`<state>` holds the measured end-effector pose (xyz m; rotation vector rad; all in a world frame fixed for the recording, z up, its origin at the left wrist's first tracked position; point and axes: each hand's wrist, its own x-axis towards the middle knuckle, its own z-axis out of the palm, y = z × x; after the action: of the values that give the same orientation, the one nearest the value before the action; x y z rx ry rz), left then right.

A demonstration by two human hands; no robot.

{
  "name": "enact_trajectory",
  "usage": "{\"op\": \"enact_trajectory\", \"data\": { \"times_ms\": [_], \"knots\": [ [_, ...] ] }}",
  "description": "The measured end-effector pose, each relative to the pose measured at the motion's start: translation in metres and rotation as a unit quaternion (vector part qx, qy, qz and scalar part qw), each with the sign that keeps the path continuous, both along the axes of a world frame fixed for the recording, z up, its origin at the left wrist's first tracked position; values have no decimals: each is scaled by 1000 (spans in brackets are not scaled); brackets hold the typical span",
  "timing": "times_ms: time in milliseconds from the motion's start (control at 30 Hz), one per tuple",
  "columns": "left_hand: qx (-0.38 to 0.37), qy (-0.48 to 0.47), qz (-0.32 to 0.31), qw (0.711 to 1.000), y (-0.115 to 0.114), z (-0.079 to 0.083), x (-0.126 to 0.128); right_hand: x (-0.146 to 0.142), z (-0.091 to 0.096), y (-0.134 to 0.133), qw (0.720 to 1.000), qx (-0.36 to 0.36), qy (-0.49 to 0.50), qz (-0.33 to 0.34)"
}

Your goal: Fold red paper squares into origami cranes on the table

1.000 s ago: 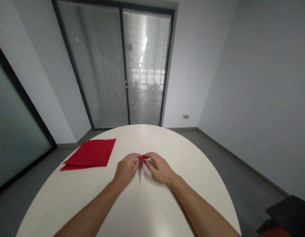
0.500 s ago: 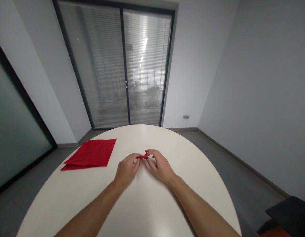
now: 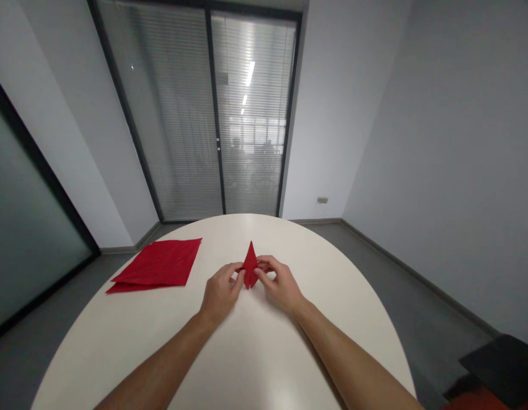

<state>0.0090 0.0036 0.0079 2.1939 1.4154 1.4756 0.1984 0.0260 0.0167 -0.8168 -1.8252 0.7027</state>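
A small folded red napkin (image 3: 250, 262) stands upright as a pointed triangle at the middle of the round white table (image 3: 119, 341). My left hand (image 3: 219, 293) pinches its left side with closed fingertips. My right hand (image 3: 280, 287) pinches its right side the same way. Both hands rest low over the tabletop, and the napkin's tip points up and away from me.
A stack of flat red napkins (image 3: 157, 265) lies on the table's left part. Beyond the table are glass doors with blinds (image 3: 213, 114), and grey floor runs all round. A dark object (image 3: 494, 364) sits at the lower right on the floor.
The red napkin went from a small crumpled fold hidden between my fingertips to an upright pointed triangle. Both hands shifted slightly away from me.
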Motion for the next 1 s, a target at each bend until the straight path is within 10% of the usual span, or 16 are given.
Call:
{"op": "enact_trajectory", "data": {
  "times_ms": [1000],
  "knots": [
    [-151,-172,-77,970,7,-7,7,-5,-9,7,981,-147,115,61]
  ]
}}
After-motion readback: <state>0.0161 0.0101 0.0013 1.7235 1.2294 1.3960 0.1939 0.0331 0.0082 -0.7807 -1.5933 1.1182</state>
